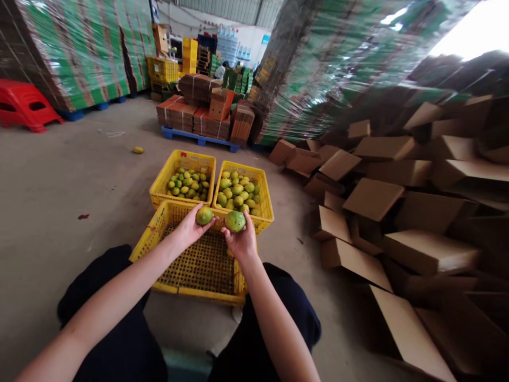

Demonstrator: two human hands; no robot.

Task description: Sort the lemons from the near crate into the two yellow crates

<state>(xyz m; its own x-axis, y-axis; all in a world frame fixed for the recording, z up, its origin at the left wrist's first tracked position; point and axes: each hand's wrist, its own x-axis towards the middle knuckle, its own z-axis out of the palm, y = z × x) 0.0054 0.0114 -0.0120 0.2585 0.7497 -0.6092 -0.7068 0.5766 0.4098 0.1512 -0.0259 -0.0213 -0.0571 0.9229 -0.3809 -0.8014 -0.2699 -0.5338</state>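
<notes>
My left hand (193,227) has its fingers curled around an oval green-yellow fruit (204,215). A larger, greener fruit (235,222) with small spots sits in my right hand (243,240), its fingers closed about it. Both hands are side by side over the far part of a yellow slatted crate (199,294), which stands between my knees. Its perforated floor is mostly bare, with a bit of yellow showing behind my right hand. Two more yellow crates stand just beyond: the left crate (159,195) and the right crate (267,197) both hold many such fruits. Their exact kind is unclear.
Many open cardboard boxes (374,199) lie heaped on the right. Ahead, bundled flat cartons (210,124) rest on a blue pallet (199,139). A red stool (29,103) stands at the left near wrapped stacks (91,53). One loose yellow fruit (138,150) lies on the floor.
</notes>
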